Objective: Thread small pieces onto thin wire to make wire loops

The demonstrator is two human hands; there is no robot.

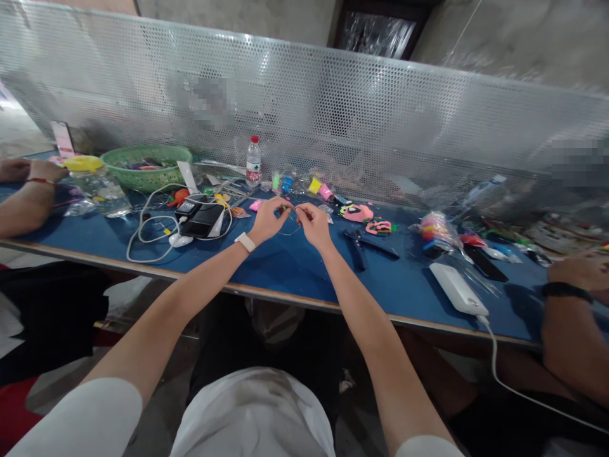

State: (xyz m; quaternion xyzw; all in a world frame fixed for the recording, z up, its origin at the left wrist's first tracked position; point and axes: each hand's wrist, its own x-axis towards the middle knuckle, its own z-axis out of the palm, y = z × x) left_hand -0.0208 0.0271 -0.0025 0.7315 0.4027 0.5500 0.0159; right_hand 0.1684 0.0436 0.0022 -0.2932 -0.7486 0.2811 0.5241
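Both my arms reach out over the blue table [295, 266]. My left hand [268, 220], with a white watch at the wrist, is closed in a pinch on a small green and pink piece. My right hand [313, 223] is closed in a pinch just to its right, fingertips almost touching the left ones. A thin wire or thread loop hangs between and below the two hands. What exactly the right fingers grip is too small to name.
A water bottle [254, 160], a green basket [146, 166], a phone with white cables [202, 219], pink and orange clay figures [358, 213], black pliers [366, 244] and a white power bank [457, 289] lie on the table. Other people's arms rest at the left [26, 197] and right [573, 298]. A perforated metal screen [333, 114] stands behind.
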